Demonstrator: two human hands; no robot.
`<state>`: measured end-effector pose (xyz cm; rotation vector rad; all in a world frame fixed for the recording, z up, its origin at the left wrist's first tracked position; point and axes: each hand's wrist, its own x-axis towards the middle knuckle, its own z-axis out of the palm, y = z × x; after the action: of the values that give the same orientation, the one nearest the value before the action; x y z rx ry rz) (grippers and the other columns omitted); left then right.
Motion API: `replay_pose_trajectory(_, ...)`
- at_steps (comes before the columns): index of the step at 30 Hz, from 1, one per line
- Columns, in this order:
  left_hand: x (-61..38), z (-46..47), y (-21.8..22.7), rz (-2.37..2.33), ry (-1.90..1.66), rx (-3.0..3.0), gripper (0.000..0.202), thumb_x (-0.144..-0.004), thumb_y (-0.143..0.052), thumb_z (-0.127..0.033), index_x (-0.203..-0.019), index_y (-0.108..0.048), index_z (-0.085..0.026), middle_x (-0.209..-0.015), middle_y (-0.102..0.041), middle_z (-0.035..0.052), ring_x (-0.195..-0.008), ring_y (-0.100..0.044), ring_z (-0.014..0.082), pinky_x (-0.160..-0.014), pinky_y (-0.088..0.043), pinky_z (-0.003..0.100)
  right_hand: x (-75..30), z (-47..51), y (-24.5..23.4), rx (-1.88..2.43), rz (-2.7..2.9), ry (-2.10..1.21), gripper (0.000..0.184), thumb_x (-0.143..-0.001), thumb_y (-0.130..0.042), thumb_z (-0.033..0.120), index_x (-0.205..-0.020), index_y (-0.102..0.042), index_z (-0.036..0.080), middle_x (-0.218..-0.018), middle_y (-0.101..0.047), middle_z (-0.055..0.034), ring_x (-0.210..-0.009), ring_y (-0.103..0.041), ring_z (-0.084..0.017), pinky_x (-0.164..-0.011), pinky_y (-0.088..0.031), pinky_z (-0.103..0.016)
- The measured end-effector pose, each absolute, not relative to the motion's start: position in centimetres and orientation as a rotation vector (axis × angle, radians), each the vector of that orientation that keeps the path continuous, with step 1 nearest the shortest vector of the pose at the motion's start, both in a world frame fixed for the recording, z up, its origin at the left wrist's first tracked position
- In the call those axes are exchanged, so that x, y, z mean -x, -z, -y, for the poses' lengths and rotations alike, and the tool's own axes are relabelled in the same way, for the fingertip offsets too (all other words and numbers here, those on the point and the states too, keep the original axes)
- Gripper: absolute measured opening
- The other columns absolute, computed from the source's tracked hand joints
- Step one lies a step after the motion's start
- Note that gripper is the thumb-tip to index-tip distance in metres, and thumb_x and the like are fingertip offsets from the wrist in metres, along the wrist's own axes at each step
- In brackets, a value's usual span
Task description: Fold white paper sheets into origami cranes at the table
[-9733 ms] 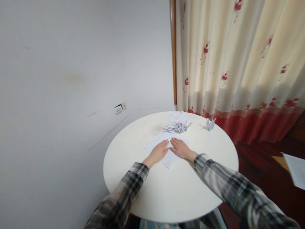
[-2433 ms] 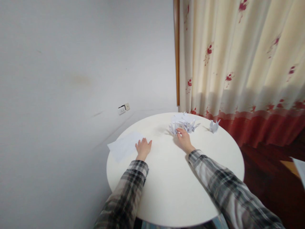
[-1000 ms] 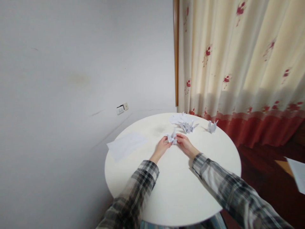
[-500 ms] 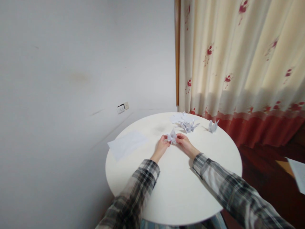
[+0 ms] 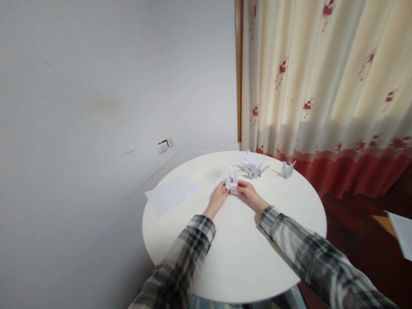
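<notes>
Nearest me, my plaid sleeves reach over the round white counter (image 5: 238,257). My left hand (image 5: 219,197) and right hand (image 5: 248,192) meet at a small folded paper crane (image 5: 231,181), each grip pinched shut on one side of it, just above the counter's middle. Left of them lies a flat paper sheet (image 5: 170,195). Farther off sits a heap of folded cranes (image 5: 251,166), then a lone crane (image 5: 287,170) near the curtain (image 5: 322,86).

A: Round white table (image 5: 238,262), and a flat paper sheet (image 5: 172,194) lies well left of the hands.

B: Beyond the hands, a pile of folded paper cranes (image 5: 250,165); one lone crane (image 5: 287,170) sits further right, near the far rim.
</notes>
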<state>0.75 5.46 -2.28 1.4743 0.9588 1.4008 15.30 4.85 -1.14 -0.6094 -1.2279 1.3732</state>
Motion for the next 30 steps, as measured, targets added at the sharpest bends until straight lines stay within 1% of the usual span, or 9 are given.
replay_pose_trajectory(4, -0.8, -5.2, 2.0, -0.922, -1.341, -1.417, 0.042, -0.06, -0.069, -0.019, -0.099, -0.055, -0.014, -0.087, -0.066, 0.0061, -0.067, -0.061, 0.0129, -0.063, -0.048, 0.024, -15.2, -4.7, 1.1, 0.616, 1.235, -1.376, 0.039, -0.055, -0.072, 0.022, -0.094, -0.067, 0.019, -0.093, -0.068, -0.0049, -0.084, -0.06, -0.02, -0.081, -0.043, -0.034)
replay_pose_trajectory(7, -0.8, -5.2, 2.0, -0.931, -1.357, -1.402, 0.047, -0.057, -0.071, -0.015, -0.101, -0.055, -0.013, -0.086, -0.067, 0.0067, -0.069, -0.062, 0.0135, -0.063, -0.048, 0.024, -15.1, -4.5, 0.9, 0.656, 1.231, -1.374, 0.041, -0.054, -0.071, 0.021, -0.095, -0.066, 0.018, -0.09, -0.068, -0.0056, -0.079, -0.06, -0.018, -0.077, -0.044, -0.033)
replay_pose_trajectory(12, -0.8, -4.9, 1.7, -1.134, -1.466, -1.479, 0.035, -0.061, -0.067, -0.01, -0.094, -0.06, -0.015, -0.079, -0.067, 0.0039, -0.068, -0.062, 0.0134, -0.064, -0.05, 0.025, -14.6, -4.8, 1.0, 0.755, 1.296, -1.25, 0.042, -0.049, -0.071, 0.016, -0.09, -0.066, 0.018, -0.086, -0.067, -0.0044, -0.072, -0.058, -0.016, -0.071, -0.044, -0.031)
replay_pose_trajectory(16, -0.9, -4.4, 1.2, -1.167, -1.543, -1.612, 0.026, -0.065, -0.064, -0.011, -0.09, -0.062, -0.016, -0.086, -0.066, 0.0043, -0.073, -0.062, 0.0138, -0.068, -0.051, 0.027, -14.4, -5.4, 1.8, 0.814, 1.348, -1.099, 0.045, -0.047, -0.07, 0.017, -0.092, -0.064, 0.017, -0.085, -0.066, -0.0037, -0.07, -0.056, -0.016, -0.07, -0.043, -0.032)
replay_pose_trajectory(20, -1.0, -4.1, 0.9, -1.193, -1.577, -1.715, 0.02, -0.066, -0.062, -0.011, -0.085, -0.063, -0.017, -0.09, -0.062, 0.0042, -0.077, -0.061, 0.0141, -0.069, -0.051, 0.027, -14.4, -5.7, 2.1, 0.849, 1.395, -0.997, 0.037, -0.05, -0.069, 0.021, -0.086, -0.064, 0.016, -0.079, -0.065, -0.0026, -0.065, -0.054, -0.015, -0.068, -0.042, -0.03)
replay_pose_trajectory(24, -1.0, -3.9, 0.8, -1.205, -1.577, -1.766, 0.021, -0.066, -0.062, -0.01, -0.087, -0.063, -0.017, -0.091, -0.059, 0.0039, -0.078, -0.06, 0.0139, -0.067, -0.051, 0.026, -14.5, -5.6, 1.9, 0.882, 1.439, -0.946, 0.025, -0.054, -0.067, 0.024, -0.078, -0.065, 0.015, -0.07, -0.063, -0.0015, -0.059, -0.049, -0.013, -0.063, -0.04, -0.028)
replay_pose_trajectory(27, -1.0, -3.8, 0.7, -1.204, -1.575, -1.764, 0.022, -0.066, -0.062, -0.011, -0.088, -0.062, -0.017, -0.089, -0.058, 0.0033, -0.076, -0.059, 0.0131, -0.066, -0.051, 0.025, -14.5, -5.6, 1.8, 0.899, 1.447, -0.872, 0.026, -0.056, -0.066, 0.025, -0.08, -0.066, 0.016, -0.07, -0.062, -0.0008, -0.061, -0.049, -0.014, -0.061, -0.039, -0.027)
replay_pose_trajectory(30, -1.0, -3.8, 0.6, -1.181, -1.566, -1.768, 0.021, -0.067, -0.061, -0.011, -0.087, -0.062, -0.017, -0.089, -0.058, 0.0033, -0.076, -0.059, 0.0127, -0.067, -0.051, 0.025, -14.5, -5.8, 2.1, 0.902, 1.458, -0.807, 0.027, -0.057, -0.065, 0.024, -0.083, -0.066, 0.019, -0.075, -0.062, -0.0015, -0.068, -0.051, -0.016, -0.063, -0.039, -0.028)
